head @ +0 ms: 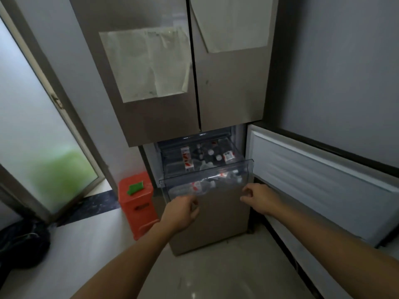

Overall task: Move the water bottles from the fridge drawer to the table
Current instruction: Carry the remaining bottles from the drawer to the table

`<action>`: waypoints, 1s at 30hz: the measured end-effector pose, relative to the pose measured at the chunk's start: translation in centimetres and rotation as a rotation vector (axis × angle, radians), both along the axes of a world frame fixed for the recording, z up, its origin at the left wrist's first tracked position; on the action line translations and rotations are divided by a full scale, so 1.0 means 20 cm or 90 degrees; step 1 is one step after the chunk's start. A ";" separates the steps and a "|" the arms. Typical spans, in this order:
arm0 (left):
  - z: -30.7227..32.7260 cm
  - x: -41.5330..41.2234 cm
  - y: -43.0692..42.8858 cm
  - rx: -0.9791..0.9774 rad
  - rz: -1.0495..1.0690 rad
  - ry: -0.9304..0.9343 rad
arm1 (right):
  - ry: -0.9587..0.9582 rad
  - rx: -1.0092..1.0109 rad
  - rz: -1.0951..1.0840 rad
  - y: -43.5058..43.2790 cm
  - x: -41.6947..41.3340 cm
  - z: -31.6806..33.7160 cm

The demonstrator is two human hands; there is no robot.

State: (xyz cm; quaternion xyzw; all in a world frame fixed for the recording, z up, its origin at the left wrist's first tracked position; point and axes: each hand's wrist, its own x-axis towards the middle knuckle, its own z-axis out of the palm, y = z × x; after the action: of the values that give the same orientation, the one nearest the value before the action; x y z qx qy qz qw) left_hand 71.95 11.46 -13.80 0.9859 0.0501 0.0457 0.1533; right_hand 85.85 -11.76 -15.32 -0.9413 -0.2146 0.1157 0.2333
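Note:
A clear plastic fridge drawer (246, 167) is pulled out below the two upper fridge doors. Inside lie several water bottles (186, 161) with red and white labels and white caps; more show through the drawer's front wall. My left hand (181, 212) hovers just below the drawer's front on the left, fingers loosely curled, holding nothing. My right hand (258, 198) is at the drawer's front right corner, fingers bent near the plastic; whether it touches the drawer is unclear. No table is in view.
The lower fridge door (319, 182) stands swung open to the right. An orange plastic stool (136, 203) with a green item on top stands left of the fridge. A frosted glass door (43, 134) is at far left, a dark bag (21, 242) on the floor.

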 end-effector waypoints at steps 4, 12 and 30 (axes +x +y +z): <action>-0.02 0.20 0.09 0.004 0.019 0.009 | 0.005 0.016 0.023 0.15 0.30 0.02; -0.13 0.72 0.40 -0.019 0.058 -0.013 | -0.014 0.006 0.029 0.51 0.83 -0.02; -0.59 1.17 0.80 -0.139 0.101 0.108 | 0.174 -0.506 0.196 1.08 1.45 -0.53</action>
State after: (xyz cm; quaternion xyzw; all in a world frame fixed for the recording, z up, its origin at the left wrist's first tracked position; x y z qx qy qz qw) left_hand 95.35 27.39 -25.59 0.9565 0.1452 -0.0316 0.2509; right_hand 114.90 9.83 -25.88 -0.8910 -0.2585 0.3457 -0.1406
